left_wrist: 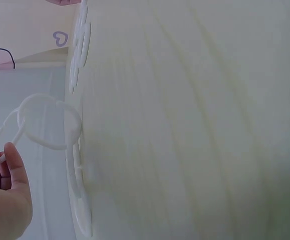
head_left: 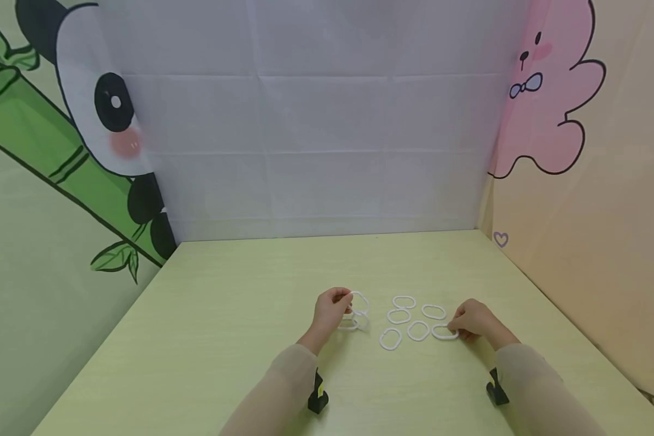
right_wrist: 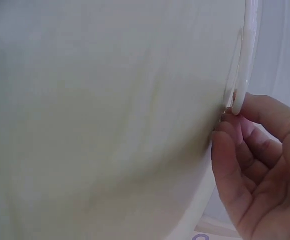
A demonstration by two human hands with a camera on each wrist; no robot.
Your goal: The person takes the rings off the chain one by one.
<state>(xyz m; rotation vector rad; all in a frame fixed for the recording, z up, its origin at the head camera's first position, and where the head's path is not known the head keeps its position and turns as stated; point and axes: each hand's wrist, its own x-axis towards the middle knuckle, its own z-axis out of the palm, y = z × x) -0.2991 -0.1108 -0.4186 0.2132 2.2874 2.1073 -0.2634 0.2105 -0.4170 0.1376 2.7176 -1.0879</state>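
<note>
My left hand (head_left: 329,310) pinches a white plastic chain link (head_left: 367,301) between thumb and fingertips, raised over the table. Through it hangs a second white link (left_wrist: 79,122), and more joined links (left_wrist: 80,210) trail from that one onto the tabletop in the left wrist view. On the right, my right hand (head_left: 475,319) pinches the near end of a loose oval link (head_left: 440,338) with thumb and fingertips. In the right wrist view this link (right_wrist: 250,45) has its end under the thumb, close over the table; its far part runs out of frame.
Several separate white links, among them a rounder one (head_left: 381,340) and an oval one (head_left: 433,318), lie spread between the hands. The pale wooden table (head_left: 240,290) ends at a white cloth backdrop (head_left: 321,181). Printed cartoon panels flank it left and right.
</note>
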